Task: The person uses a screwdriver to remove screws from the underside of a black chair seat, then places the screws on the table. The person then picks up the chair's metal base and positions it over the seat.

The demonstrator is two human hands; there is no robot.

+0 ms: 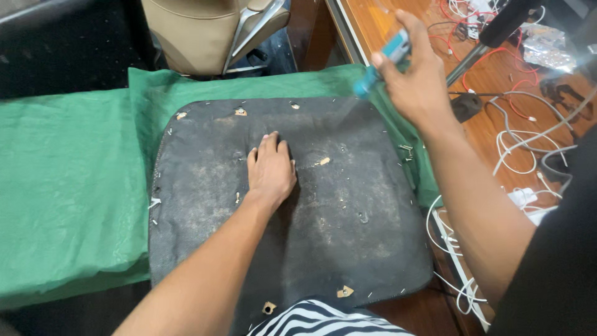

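**A:** Where does the seat pad point(323, 205) sit, and what are the hands doing with it?

**B:** It lies flat, underside up, over a green cloth point(68, 186) spread across the middle of the scene. The left hand point(271, 172) rests palm down near its centre, fingers together and flat, gripping nothing. The right hand point(415, 74) is raised over the far right corner, closed around a blue-handled tool point(382, 61).

**A:** How would the pad handle?

**B:** I judge it stiff and fairly light: a rigid board under dusty black fabric. It holds its shape and does not sag at the edges. The fabric looks rough, so not slippery. Small staples point(405, 151) stick out along the right edge, and torn tan patches point(344, 291) mark holes around the rim. Those could scratch skin, so the bare stretches of the left or near edge seem the safest places to take hold.

**A:** What can't you make out?

**B:** The tool is blurred; I can't tell whether it is a screwdriver or something else, and its tip is lost in the blur. The near edge of the pad is partly covered by striped cloth point(323, 317). A tan chair point(205, 31) beyond is cut off at the top. On the wooden counter point(491, 81) to the right, red and white cables point(522, 143) tangle, and some dark objects among them are unclear.
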